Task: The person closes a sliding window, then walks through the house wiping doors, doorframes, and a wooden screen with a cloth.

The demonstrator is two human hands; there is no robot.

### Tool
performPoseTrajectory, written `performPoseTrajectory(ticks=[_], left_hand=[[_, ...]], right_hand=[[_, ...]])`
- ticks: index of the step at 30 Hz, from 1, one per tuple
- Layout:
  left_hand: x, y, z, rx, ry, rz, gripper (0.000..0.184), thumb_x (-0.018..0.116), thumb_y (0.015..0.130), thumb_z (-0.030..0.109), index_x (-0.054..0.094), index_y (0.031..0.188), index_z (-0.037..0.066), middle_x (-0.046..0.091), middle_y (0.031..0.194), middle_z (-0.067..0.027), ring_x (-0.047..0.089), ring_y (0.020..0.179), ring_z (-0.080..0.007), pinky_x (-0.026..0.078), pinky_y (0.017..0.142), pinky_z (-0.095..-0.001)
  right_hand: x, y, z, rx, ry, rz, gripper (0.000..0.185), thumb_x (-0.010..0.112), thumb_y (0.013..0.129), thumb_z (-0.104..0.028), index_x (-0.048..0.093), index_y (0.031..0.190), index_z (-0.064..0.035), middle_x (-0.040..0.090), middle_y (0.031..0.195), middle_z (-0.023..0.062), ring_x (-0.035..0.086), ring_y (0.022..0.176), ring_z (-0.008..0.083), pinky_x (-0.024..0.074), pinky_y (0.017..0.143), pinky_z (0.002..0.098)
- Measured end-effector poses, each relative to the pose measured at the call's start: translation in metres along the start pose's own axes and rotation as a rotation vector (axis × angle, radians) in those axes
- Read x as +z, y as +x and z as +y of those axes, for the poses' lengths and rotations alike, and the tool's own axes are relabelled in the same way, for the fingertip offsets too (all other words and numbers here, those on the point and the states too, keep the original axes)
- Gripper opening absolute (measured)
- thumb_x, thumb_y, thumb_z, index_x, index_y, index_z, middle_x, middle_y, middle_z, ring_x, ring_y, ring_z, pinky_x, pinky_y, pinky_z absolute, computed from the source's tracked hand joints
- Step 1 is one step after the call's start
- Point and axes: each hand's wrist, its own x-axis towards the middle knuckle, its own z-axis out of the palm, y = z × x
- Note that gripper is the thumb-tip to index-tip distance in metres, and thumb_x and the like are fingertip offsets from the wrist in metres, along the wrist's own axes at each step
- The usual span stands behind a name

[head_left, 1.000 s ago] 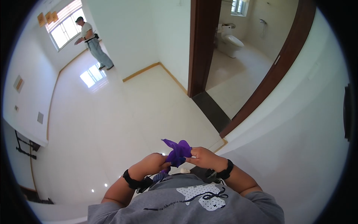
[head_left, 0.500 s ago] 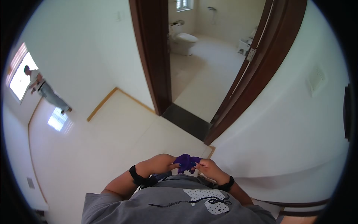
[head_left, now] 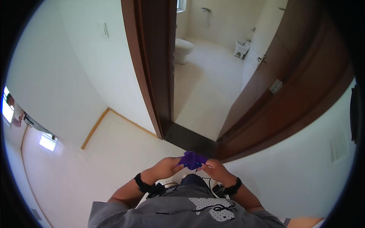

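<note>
At far left, another person shows partly beside a bright window; your left hand is closed in a pinch, its thumb on the near side of the purple cloth's left end; the cloth sits bunched directly between your two hands, held up in front of you; your right hand pinches its right end, likewise closed; farther right, a brown door stands open.
</note>
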Motion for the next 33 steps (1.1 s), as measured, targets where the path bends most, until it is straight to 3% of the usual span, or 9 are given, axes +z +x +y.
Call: performPoseTrajectory(ticks=[6,11,14,16,18,21,26,27,33], left_hand=[[-0.066,0.049,-0.049,-0.059,-0.077,0.246,0.021,0.055,0.093,0.013,0.058,0.112,0.004,0.063,0.089,-0.0211,0.061,0.082,-0.0390,0.048,0.075,-0.0402],[-0.142,0.108,-0.075,-0.008,0.105,0.839,0.024,0.049,0.094,0.010,0.056,0.115,0.001,0.064,0.088,-0.0194,0.064,0.080,-0.0340,0.049,0.072,-0.0373],[-0.202,0.152,-0.063,0.179,0.240,1.155,0.027,0.045,0.096,0.011,0.055,0.119,-0.001,0.063,0.103,-0.0201,0.064,0.095,-0.0321,0.048,0.082,-0.0379],[-0.250,0.175,-0.066,0.293,0.412,1.133,0.038,0.041,0.098,0.018,0.050,0.126,-0.005,0.049,0.132,-0.0244,0.048,0.124,-0.0387,0.035,0.103,-0.0412],[-0.298,0.199,-0.073,0.389,0.711,1.150,0.040,0.046,0.095,0.021,0.051,0.126,-0.004,0.050,0.132,-0.0231,0.041,0.130,-0.0408,0.029,0.108,-0.0474],[-0.344,0.223,-0.064,0.185,1.435,1.093,0.047,0.064,0.085,0.034,0.058,0.123,0.007,0.050,0.133,-0.0187,0.029,0.138,-0.0394,0.009,0.115,-0.0545],[-0.357,0.211,-0.057,0.057,1.077,1.016,0.053,0.068,0.083,0.034,0.055,0.128,0.010,0.051,0.135,-0.0121,0.038,0.133,-0.0346,0.018,0.115,-0.0509],[-0.362,0.220,-0.041,0.132,0.990,0.993,0.054,0.069,0.083,0.034,0.054,0.129,0.010,0.051,0.135,-0.0122,0.040,0.131,-0.0337,0.020,0.114,-0.0497],[-0.366,0.216,-0.029,0.121,0.956,1.010,0.052,0.068,0.083,0.033,0.055,0.127,0.010,0.053,0.131,-0.0119,0.042,0.128,-0.0328,0.022,0.112,-0.0486]], right_hand=[[-0.032,0.116,-0.012,-0.116,0.117,-0.151,0.023,0.053,0.097,-0.017,0.066,0.093,0.0008,0.069,0.089,0.0103,0.065,0.082,0.0154,0.0489,0.075,0.0270],[-0.072,0.251,0.013,-0.240,0.088,-0.299,0.019,0.057,0.095,-0.017,0.065,0.096,-0.0001,0.067,0.085,0.0082,0.062,0.080,0.0125,0.0482,0.073,0.0263],[-0.097,0.329,0.003,-0.226,0.183,-0.316,0.023,0.062,0.091,-0.015,0.062,0.111,-0.0046,0.066,0.087,0.0036,0.061,0.082,0.0104,0.0491,0.076,0.0260],[-0.128,0.372,-0.032,-0.345,0.159,-0.406,0.024,0.061,0.092,-0.012,0.061,0.114,-0.0027,0.067,0.100,0.0067,0.062,0.091,0.0119,0.0491,0.083,0.0272],[-0.144,0.409,-0.044,-0.490,0.122,-0.409,0.025,0.061,0.091,-0.011,0.061,0.115,-0.0035,0.066,0.101,0.0069,0.063,0.093,0.0132,0.0491,0.083,0.0276],[-0.150,0.455,-0.050,-0.620,0.156,-0.432,0.028,0.063,0.089,-0.014,0.061,0.116,-0.0071,0.066,0.095,0.0074,0.064,0.089,0.0163,0.0507,0.079,0.0292],[-0.155,0.482,-0.059,-0.649,0.175,-0.579,0.028,0.062,0.089,-0.016,0.061,0.116,-0.0084,0.067,0.093,0.0092,0.065,0.087,0.0188,0.0520,0.076,0.0303],[-0.161,0.489,-0.060,-0.662,0.153,-0.600,0.027,0.062,0.089,-0.016,0.061,0.115,-0.0084,0.067,0.093,0.0096,0.066,0.087,0.0193,0.0520,0.076,0.0303],[-0.171,0.523,-0.062,-0.587,0.174,-0.577,0.022,0.062,0.089,-0.017,0.065,0.107,-0.0044,0.069,0.092,0.0107,0.067,0.084,0.0193,0.0516,0.074,0.0286]])
